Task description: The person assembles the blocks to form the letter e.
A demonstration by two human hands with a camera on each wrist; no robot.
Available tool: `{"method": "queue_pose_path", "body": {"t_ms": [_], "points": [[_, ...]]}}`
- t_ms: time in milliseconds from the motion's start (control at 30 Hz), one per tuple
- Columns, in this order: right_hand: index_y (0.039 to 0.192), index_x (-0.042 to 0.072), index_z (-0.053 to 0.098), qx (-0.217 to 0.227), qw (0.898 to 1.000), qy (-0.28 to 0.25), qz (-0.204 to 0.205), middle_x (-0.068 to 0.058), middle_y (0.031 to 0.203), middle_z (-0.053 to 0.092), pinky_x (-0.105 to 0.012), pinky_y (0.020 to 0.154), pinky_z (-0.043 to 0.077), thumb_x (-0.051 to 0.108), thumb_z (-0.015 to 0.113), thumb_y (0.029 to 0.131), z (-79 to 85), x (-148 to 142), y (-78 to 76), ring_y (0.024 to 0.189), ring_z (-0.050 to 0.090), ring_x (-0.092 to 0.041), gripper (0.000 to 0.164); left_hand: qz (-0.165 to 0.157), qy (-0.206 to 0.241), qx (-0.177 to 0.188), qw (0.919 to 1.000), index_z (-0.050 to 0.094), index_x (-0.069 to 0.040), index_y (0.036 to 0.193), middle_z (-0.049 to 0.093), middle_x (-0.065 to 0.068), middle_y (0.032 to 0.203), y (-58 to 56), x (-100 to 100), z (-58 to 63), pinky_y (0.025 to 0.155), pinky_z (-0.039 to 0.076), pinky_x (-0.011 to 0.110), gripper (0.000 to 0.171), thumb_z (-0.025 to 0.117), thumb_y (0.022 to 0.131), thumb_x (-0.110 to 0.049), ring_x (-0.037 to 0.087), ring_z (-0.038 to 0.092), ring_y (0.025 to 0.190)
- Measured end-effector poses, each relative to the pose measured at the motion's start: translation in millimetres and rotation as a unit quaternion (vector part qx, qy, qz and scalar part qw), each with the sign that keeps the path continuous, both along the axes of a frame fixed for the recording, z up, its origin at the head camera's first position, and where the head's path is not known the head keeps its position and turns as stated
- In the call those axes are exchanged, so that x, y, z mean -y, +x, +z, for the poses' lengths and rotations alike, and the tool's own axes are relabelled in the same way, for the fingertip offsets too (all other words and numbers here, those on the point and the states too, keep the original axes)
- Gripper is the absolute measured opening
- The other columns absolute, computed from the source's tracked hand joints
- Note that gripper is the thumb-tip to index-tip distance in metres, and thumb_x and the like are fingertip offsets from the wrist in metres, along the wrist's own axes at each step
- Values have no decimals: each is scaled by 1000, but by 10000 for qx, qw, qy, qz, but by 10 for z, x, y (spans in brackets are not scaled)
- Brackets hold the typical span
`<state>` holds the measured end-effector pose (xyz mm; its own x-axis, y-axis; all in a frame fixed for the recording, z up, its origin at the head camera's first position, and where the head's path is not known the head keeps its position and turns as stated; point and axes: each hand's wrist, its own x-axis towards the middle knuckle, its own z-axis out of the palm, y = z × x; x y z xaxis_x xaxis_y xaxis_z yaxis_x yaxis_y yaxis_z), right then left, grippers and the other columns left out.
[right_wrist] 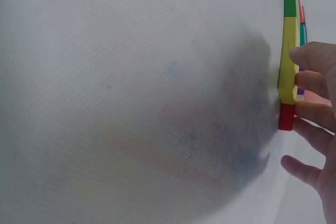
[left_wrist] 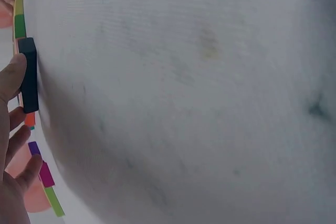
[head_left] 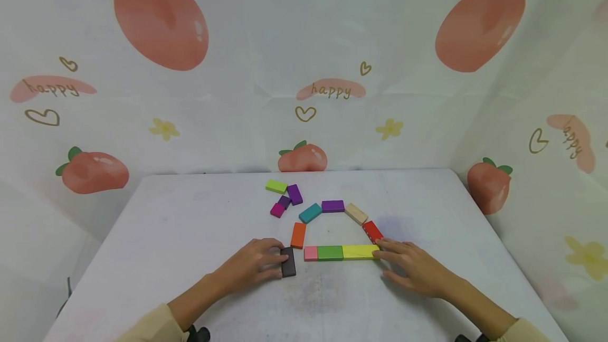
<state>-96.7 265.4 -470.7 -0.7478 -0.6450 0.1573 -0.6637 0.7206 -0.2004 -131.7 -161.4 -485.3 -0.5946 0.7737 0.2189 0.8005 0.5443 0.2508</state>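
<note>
My left hand point(head_left: 254, 265) holds a black block point(head_left: 288, 268) lying on the table, with fingertips along its left side and one over its top. In the left wrist view the thumb point(left_wrist: 14, 73) lies against this block. To its right runs a straight row of a pink block point(head_left: 311, 254), a green block point(head_left: 330, 253) and a yellow block point(head_left: 358, 252). At the row's right end, my right hand point(head_left: 410, 265) has its fingers spread. Its fingertips touch the yellow block and the red block point(head_left: 372, 231) just behind it.
Behind the row an arch is formed by an orange block point(head_left: 298, 235), a teal block point(head_left: 311, 213), a purple block point(head_left: 333, 206), a beige block point(head_left: 356, 214) and the red one. Further back left lie a lime block point(head_left: 276, 186) and several purple and magenta blocks point(head_left: 277, 210).
</note>
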Motion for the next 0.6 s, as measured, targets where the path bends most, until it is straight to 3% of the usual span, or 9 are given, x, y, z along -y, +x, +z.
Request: {"method": "queue_pose_path", "body": {"t_ms": [167,600], "points": [[125,18,70,6,10000,2,8,-9,138,60,-53,92,52,29,78,85,-7,-1,-1,124,58,-29,42,-64,69,-165,9998,75,-16,119,66,2,120,3,-44,-13,94,52,39,40,79,85,-38,16,59,114],[124,17,70,-183,9998,-27,89,-9,137,61,-52,89,54,28,79,84,-22,-11,-5,124,58,-28,43,-115,-122,-143,9998,74,-16,120,65,2,123,29,-164,5,96,51,38,42,77,86,-41,17,57,117]]}}
